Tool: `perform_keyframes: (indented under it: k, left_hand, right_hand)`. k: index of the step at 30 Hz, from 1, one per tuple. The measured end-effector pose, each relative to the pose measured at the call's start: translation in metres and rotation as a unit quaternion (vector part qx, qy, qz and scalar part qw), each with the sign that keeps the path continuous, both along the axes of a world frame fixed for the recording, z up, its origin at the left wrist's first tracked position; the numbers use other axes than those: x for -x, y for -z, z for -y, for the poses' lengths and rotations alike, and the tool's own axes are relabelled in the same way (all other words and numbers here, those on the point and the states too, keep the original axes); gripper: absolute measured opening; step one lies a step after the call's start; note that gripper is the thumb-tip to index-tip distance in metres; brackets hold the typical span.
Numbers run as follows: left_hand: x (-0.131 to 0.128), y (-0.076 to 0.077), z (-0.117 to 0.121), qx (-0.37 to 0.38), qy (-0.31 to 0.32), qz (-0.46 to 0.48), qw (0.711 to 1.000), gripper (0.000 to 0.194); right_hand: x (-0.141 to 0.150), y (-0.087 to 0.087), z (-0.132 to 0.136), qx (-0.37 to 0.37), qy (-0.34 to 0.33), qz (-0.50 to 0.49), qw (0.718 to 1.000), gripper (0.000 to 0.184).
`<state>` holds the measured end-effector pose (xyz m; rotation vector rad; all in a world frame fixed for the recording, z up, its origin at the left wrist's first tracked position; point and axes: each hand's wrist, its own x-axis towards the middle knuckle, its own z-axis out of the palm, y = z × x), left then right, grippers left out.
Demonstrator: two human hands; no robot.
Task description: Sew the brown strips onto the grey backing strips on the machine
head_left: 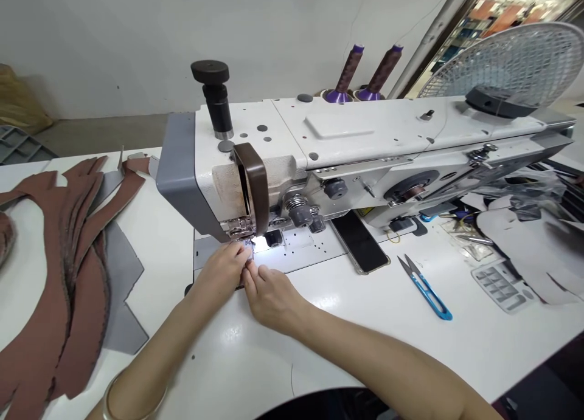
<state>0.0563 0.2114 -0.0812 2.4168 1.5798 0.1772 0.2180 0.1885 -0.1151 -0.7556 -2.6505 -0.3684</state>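
Observation:
Both hands meet right under the needle area of a white sewing machine, in the glow of its lamp. My left hand is closed, its fingertips pressed together close by the presser foot. Just in front of it and to the right, my right hand is pinched with its fingertips near the left ones. Whatever lies between the fingers is mostly covered by them and too small to name. The grey machine bed extends to the right of the fingers.
Brown cut pieces lie piled on the left over a grey sheet. A phone and blue thread snips rest to the right on the white table. Two brown thread cones and a fan stand behind.

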Motion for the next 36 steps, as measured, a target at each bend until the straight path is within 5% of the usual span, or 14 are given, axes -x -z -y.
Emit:
perform_keyframes:
  k: [7,14,22,31,36]
  left_hand:
    - [0.005,0.007,0.004,-0.107,0.046,-0.040,0.992,0.018]
    - [0.000,0.023,0.006,-0.239,0.062,-0.052,0.968,0.023]
    - [0.001,0.025,0.003,-0.373,0.071,-0.072,0.922,0.027]
    - [0.014,0.049,0.002,-0.320,0.064,-0.078,0.942,0.035]
    - [0.022,0.047,0.001,-0.227,0.058,-0.076,0.969,0.036]
  right_hand:
    - [-0.002,-0.001,0.003,-0.036,0.000,-0.048,0.998,0.034]
    - [-0.002,-0.005,-0.004,0.041,-0.010,0.012,0.999,0.039]
    - [0.001,-0.002,-0.010,0.103,0.006,0.012,0.995,0.036]
    - [0.000,-0.002,-0.015,0.118,0.020,0.017,0.993,0.039]
    - [-0.001,0.001,-0.016,0.103,0.023,0.011,0.994,0.041]
